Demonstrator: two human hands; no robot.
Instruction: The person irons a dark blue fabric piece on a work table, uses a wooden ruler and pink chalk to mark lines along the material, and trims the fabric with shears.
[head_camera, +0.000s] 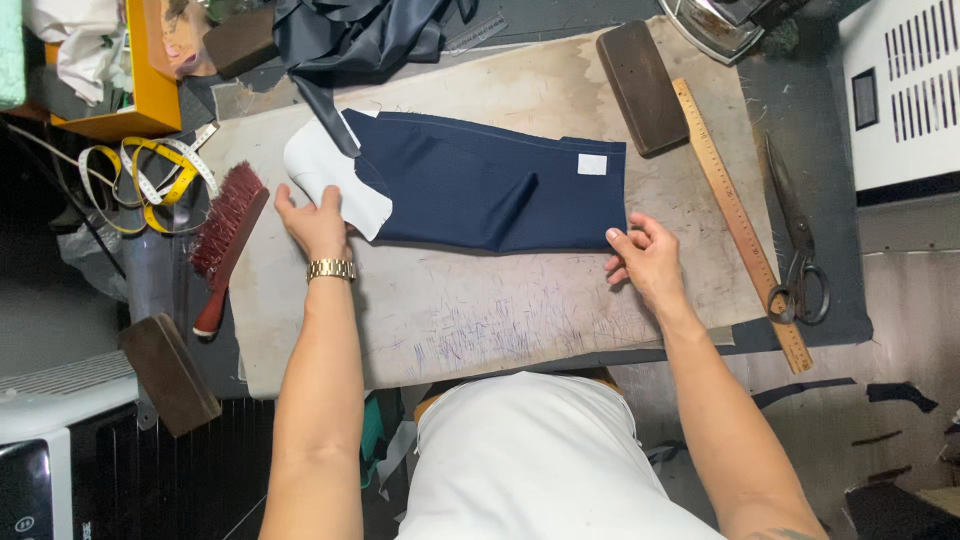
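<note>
Navy cloth piece (490, 190) under two hands

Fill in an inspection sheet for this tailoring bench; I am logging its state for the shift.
Surface: worn, chalk-marked board on a dark table.
Job's things: folded navy cloth with white lining piece lying flat.
Clutter: wooden ruler, shears, red brush, wooden blocks, yellow tape measure.
Grippers: left hand flat on the lining; right hand with fingers at the cloth's corner.
Cables: thin cord at left.
Surroundings: iron, white vented unit.
</note>
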